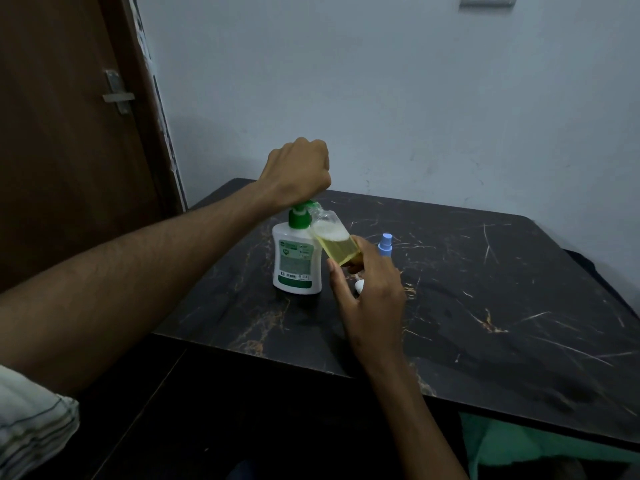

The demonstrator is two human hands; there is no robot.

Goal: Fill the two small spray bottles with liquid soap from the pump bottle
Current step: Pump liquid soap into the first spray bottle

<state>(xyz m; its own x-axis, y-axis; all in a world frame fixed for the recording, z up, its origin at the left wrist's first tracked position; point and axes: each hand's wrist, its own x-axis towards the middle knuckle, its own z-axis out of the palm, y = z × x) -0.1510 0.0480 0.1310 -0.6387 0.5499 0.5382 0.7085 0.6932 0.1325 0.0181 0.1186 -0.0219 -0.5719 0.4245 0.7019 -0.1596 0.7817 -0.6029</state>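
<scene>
A white pump bottle [296, 260] with a green pump head stands on the dark marble table [467, 306]. My left hand [298, 171] rests on the pump head from above, fingers curled in a fist. My right hand [367, 292] grips a small clear spray bottle [335, 241], tilted, with its open neck under the pump spout. That bottle holds yellow liquid topped with white foam. A white cap [359, 286] shows under my right palm. A second small bottle with a blue spray top [384, 245] stands just behind my right hand, its body hidden.
A brown door [69, 133] with a metal latch stands at the left, and a pale wall rises behind the table. The table's front edge runs diagonally near me. Green cloth [519, 445] lies below the table at the lower right.
</scene>
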